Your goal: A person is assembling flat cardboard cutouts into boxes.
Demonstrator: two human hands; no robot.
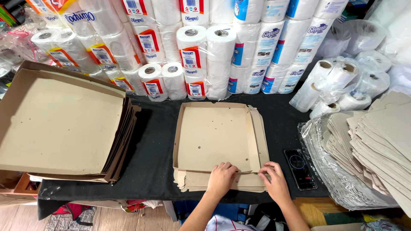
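Cardboard box (216,137) on black table (154,141): left hand (221,178) and right hand (274,179) both pinched on its near flap, phone (300,168) beside.

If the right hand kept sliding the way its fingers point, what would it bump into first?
Probably the left hand: the right hand points leftward along the near edge of the cardboard box, and only a small gap separates them.

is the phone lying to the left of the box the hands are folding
No, the phone lies on the black table to the right of the cardboard box, beside the right hand.
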